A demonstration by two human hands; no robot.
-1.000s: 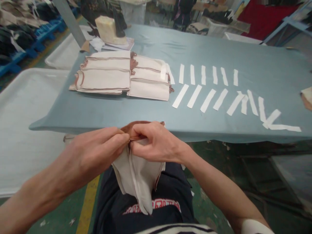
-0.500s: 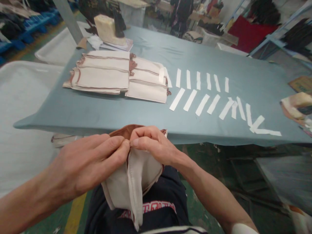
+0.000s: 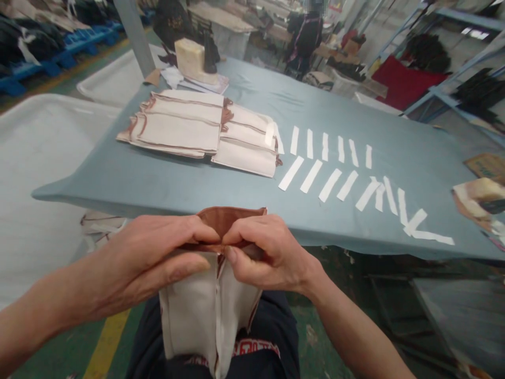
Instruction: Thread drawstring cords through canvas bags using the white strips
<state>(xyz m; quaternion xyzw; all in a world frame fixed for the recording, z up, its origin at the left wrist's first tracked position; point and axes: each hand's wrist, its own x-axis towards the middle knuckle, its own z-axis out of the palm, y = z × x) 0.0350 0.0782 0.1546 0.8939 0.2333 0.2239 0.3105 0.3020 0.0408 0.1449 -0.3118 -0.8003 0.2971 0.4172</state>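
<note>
A cream fabric bag [image 3: 189, 310] with brown lining and trim hangs upright in front of my lap, its brown-lined mouth facing up. My left hand [image 3: 158, 252] pinches the top edge left of the middle seam, thumb outside and fingers inside. On the other side of that seam my right hand [image 3: 264, 252] grips the same edge between thumb and bent fingers. The fingertips of both hands nearly meet where the seam reaches the rim. Below them the seam runs down the bag's front.
Piled cream pieces with brown trim [image 3: 181, 123] lie on the blue-covered table [image 3: 158, 181]. Rows of white strips [image 3: 329, 184] are spread to their right. A yellowish block [image 3: 190, 57] stands at the back left. White tubs [image 3: 35, 158] stand at the left; a person [image 3: 305, 39] is in the background.
My hands have shifted slightly along the bag's rim, and the right hand has turned with its thumb now lower. The bag's mouth shows wider, and the whole view has tilted a little.
</note>
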